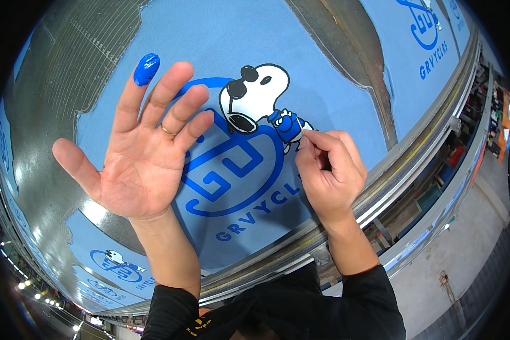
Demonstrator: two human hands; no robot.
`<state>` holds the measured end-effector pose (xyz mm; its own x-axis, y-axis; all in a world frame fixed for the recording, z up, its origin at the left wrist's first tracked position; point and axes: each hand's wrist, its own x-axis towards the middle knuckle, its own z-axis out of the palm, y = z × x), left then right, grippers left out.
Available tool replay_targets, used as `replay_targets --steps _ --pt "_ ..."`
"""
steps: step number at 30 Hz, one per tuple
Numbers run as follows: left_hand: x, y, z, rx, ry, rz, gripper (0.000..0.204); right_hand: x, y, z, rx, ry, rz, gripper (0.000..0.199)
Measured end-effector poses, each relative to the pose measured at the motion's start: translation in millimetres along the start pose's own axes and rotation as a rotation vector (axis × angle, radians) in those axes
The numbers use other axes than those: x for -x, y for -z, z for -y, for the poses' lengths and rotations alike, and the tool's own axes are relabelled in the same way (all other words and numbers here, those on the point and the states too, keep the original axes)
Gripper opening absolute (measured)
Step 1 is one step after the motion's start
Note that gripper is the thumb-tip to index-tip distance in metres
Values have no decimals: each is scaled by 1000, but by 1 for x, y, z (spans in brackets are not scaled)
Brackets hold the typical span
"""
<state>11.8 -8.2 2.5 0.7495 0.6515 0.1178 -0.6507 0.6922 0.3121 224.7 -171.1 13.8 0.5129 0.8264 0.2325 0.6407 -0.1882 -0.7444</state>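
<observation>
Item 1: light blue fabric panel [221, 34], laid flat on a dark, glossy table [56, 73], in front of the person and beneath both hands.

Item 2: printed cartoon dog [273, 85], white with black goggles and nose; it lies on the panel, overlapping a darker blue ring emblem [224, 212]. Its blue jacket [287, 128] sits just beside the right fingertips.

Item 3: right hand [334, 170], thumb and forefinger pinched on a thin pale stick [301, 124]. The stick points at the jacket; whether its tip touches the print cannot be told.

Item 4: left hand [144, 158], palm turned up, fingers spread, grasping nothing. One forefinger tip carries a coat of wet-looking blue paint [147, 69] — apparently a small supply kept within reach.

Item 5: metal rail [283, 246] along the table's near edge; a further printed panel [90, 229] at lower left.

Step in hand, as judged: hand retouching of the jacket area, with the stick as applicator. The next move seems to call for a light, steady tip and very little colour — the loaded fingertip held clear of the cloth, since a brush against it could leave a smear.
</observation>
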Motion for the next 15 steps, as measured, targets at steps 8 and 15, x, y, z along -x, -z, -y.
replay_targets --steps 8,15 --pt "0 0 -1 6 -2 7 107 0 -2 1 -15 1 -1 20" --pt "1 -1 -1 12 1 3 107 0 -2 1 -16 -6 1 19"
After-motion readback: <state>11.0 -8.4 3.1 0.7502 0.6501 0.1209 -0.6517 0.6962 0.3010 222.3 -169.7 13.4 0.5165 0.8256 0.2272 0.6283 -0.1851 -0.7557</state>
